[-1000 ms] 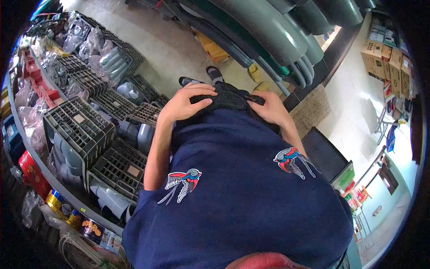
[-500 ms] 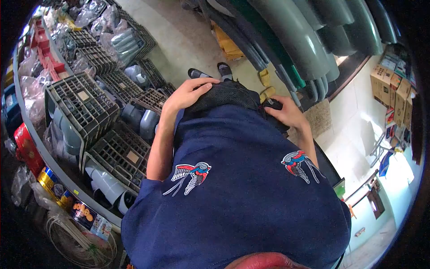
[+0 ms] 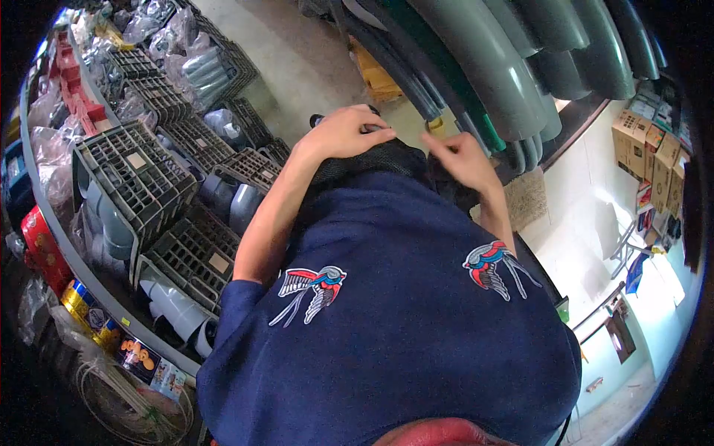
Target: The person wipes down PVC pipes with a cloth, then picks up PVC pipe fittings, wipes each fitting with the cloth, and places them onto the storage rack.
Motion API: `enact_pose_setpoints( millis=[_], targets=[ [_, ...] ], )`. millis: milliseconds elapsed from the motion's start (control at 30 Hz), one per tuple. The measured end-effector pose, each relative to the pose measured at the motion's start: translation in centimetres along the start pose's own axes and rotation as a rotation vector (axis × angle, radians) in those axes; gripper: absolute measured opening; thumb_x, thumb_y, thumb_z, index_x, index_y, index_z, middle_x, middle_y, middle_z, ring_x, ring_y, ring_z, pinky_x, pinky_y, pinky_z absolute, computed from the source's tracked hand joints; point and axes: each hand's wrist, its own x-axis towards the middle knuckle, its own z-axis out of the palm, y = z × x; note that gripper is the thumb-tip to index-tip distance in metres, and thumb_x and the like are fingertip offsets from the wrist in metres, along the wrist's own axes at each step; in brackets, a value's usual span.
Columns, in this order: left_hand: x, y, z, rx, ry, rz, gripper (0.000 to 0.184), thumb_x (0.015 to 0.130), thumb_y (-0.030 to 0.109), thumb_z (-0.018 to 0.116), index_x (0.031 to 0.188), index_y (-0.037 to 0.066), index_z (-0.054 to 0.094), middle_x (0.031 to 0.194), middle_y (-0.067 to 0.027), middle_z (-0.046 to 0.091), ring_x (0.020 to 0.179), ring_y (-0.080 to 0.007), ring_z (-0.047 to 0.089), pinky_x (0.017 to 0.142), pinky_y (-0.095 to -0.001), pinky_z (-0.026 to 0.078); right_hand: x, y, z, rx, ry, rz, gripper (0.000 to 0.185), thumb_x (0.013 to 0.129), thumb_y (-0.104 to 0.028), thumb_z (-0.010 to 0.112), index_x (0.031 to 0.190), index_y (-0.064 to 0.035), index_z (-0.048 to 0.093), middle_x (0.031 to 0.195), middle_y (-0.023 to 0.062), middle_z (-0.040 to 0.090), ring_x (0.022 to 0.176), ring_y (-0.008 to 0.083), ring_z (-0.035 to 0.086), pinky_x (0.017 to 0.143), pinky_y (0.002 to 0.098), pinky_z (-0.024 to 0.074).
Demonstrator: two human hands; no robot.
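Both hands are at work at the waist, just past the hem of the navy top; looks like hand-adjusting of the black mesh bag, tho the exact step can't be read. The bag sits centre, betw. the hands, its L side partly hidden by the L hand. That hand is over the bag's far-L edge, fingers curled, thumb tip close to the forefinger w/ a small dark patch betw. them; can't tell if the grip is on mesh, on smth. small, or on nothing. R hand is by the bag's R end, wrist bent in, fingers partly folded, thumb & forefinger pointing L; can't tell if that grip is closed on anything. As a judgement, handling mesh this soft calls for one hand to steady the edge & the other to pinch it lightly, b/c it'd fold or slip easily. To the L, dark plastic crates w/ grey pipe fittings; far R, big grey pipes, & beyond them cardboard boxes. Near the R arm, a floor mat.
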Motion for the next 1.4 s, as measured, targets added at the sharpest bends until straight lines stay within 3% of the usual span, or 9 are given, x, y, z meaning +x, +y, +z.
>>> enact_pose_setpoints(
  millis=[167,333,367,533,667,767,1067,1233,1400],
  targets=[
    [2.8,0.0,-0.7,0.099,-0.248,-0.029,0.034,0.087,0.035,0.083,0.106,0.007,0.081,0.099,-0.0155,0.075,0.094,-0.0321,0.073,0.081,-0.0400,0.056,0.3,-2.6,2.3,-0.130,0.069,-0.278,0.036,0.086,-0.041,0.080,0.099,-0.0075,0.081,0.091,0.0156,0.077,0.084,0.0302,0.073,0.081,0.0393,0.0548],
    [-3.7,0.9,-2.9,0.188,0.263,-0.093,0.023,0.086,0.023,0.081,0.087,0.003,0.071,0.091,-0.0168,0.068,0.088,-0.0381,0.069,0.076,-0.0450,0.054,-0.2,-2.3,1.7,0.030,-0.055,-0.347,0.031,0.083,-0.032,0.081,0.094,-0.0037,0.076,0.085,0.0163,0.074,0.080,0.0301,0.072,0.078,0.0397,0.0554],
    [-6.0,0.4,-3.4,0.158,0.355,-0.198,0.024,0.086,0.022,0.080,0.086,0.001,0.069,0.088,-0.0170,0.066,0.086,-0.0381,0.067,0.075,-0.0451,0.053,-0.6,-2.0,1.5,0.137,-0.110,-0.380,0.026,0.083,-0.021,0.082,0.096,0.0009,0.073,0.082,0.0083,0.071,0.081,0.0145,0.066,0.080,0.0300,0.0531],
    [-15.1,-3.9,-2.3,-0.023,0.303,-0.791,0.021,0.085,0.018,0.080,0.084,0.001,0.069,0.085,-0.0145,0.064,0.083,-0.0318,0.066,0.073,-0.0408,0.052,-1.8,-1.2,0.3,0.158,-0.277,-0.471,0.023,0.087,-0.016,0.081,0.097,0.0021,0.071,0.086,0.0063,0.072,0.082,0.0126,0.066,0.080,0.0295,0.0530],
    [-13.9,-3.5,-3.0,0.111,0.144,-0.797,0.018,0.086,0.016,0.079,0.091,0.001,0.070,0.085,-0.0137,0.067,0.081,-0.0284,0.068,0.072,-0.0397,0.052,-0.5,-2.9,-0.9,0.088,-0.275,-0.426,0.025,0.088,-0.017,0.081,0.101,0.0023,0.073,0.088,0.0080,0.074,0.086,0.0136,0.068,0.082,0.0303,0.0536],
    [-10.3,-0.5,-3.6,0.123,0.606,-0.190,0.019,0.092,0.010,0.076,0.109,0.002,0.071,0.093,-0.0096,0.072,0.080,-0.0179,0.066,0.075,-0.0344,0.054,0.6,-4.5,-1.3,0.006,-0.187,-0.458,0.027,0.090,-0.019,0.079,0.109,0.0001,0.076,0.093,0.0107,0.076,0.090,0.0170,0.071,0.084,0.0329,0.0544],
    [-8.3,0.7,-7.7,-0.137,0.011,-0.303,0.031,0.085,0.019,0.084,0.111,0.006,0.075,0.082,-0.0068,0.074,0.064,-0.0181,0.069,0.059,-0.0362,0.054,4.3,-8.1,-0.3,0.183,-0.384,-0.909,0.020,0.089,-0.012,0.075,0.106,-0.0015,0.078,0.100,0.0136,0.073,0.100,0.0292,0.070,0.090,0.0358,0.0531],
    [-10.4,-4.9,-9.7,0.128,0.207,-0.168,0.055,0.072,0.021,0.090,0.123,0.012,0.072,0.092,-0.0080,0.073,0.083,-0.0277,0.071,0.076,-0.0402,0.056,4.6,-13.3,0.2,0.019,-0.285,-0.705,0.015,0.091,-0.009,0.075,0.102,-0.0009,0.078,0.100,0.0124,0.075,0.096,0.0262,0.072,0.087,0.0360,0.0544],
    [-17.5,-6.6,-14.6,-0.201,0.462,-0.326,0.037,0.079,0.021,0.087,0.110,0.004,0.076,0.094,-0.0132,0.078,0.088,-0.0257,0.075,0.080,-0.0383,0.059,7.7,-20.8,2.0,-0.090,-0.269,-0.646,0.023,0.089,-0.015,0.080,0.108,-0.0019,0.079,0.106,0.0141,0.080,0.102,0.0265,0.076,0.090,0.0380,0.0572]
  ],
)
